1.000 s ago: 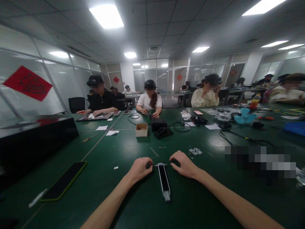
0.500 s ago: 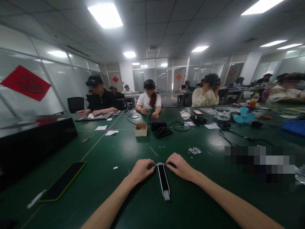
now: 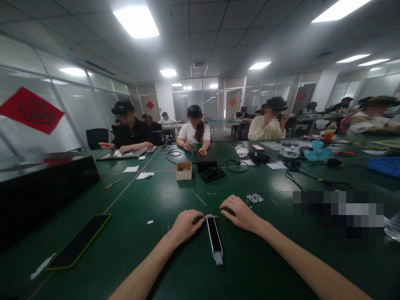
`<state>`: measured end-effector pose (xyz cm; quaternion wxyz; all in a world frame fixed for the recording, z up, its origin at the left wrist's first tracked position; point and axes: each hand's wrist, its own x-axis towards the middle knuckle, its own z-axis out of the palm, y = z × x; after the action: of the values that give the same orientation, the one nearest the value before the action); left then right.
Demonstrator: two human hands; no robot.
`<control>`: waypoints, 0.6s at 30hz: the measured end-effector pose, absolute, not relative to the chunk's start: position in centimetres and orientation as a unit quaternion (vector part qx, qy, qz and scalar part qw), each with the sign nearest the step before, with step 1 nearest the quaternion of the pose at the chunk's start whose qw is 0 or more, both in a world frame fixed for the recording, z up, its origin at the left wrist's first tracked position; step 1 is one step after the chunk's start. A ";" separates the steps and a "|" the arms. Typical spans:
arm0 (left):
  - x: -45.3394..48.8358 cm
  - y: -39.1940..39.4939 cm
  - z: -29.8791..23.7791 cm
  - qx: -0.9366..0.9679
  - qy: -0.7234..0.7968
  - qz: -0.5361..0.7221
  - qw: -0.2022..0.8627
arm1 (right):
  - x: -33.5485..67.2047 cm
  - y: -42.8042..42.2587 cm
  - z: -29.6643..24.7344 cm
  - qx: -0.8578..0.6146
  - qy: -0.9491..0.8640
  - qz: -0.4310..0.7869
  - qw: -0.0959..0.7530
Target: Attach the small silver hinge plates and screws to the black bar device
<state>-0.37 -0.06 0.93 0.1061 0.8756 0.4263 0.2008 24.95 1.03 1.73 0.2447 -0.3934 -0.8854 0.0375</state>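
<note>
A long, narrow device [image 3: 214, 237] with a white frame and black middle lies on the green table [image 3: 175, 271] in front of me. A thin metal pin crosses its far end, and its near end narrows to a light grey tip. My left hand [image 3: 187, 225] pinches the left side of that far end, thumb and forefinger closed; the exact part between them is partly hidden. Just off the right side of the device, my right hand [image 3: 239, 213] has its fingers apart and holds nothing. Several small metal plates [image 3: 255, 198] lie beyond my right hand.
A green-edged phone [image 3: 79, 241] lies at left, with a screwdriver [image 3: 115, 182] farther off. Ahead stand a small cardboard box [image 3: 183, 171] and a black box [image 3: 206, 163] near cables. A blue fan [image 3: 316, 151] and blue tray [image 3: 386, 166] are at right. Co-workers sit opposite.
My right hand has let go of the device's far end and drawn up and to the right, its fingers opening. My left hand stays at the device, which lies where it was.
</note>
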 end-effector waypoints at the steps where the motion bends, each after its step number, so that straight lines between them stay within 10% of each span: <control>1: -0.4 -0.1 1.0 0.876 0.427 0.198 0.103 | 25.6 1.4 2.0 -0.407 -0.878 0.018 0.253; 18: -0.4 -0.1 1.0 0.863 0.443 0.207 0.125 | 33.5 4.9 1.2 -0.606 -0.793 -0.032 0.058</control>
<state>-0.44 -0.07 0.98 0.1251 0.8635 0.4426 0.2069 33.47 4.87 1.23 0.0583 -0.6059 -0.7928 -0.0319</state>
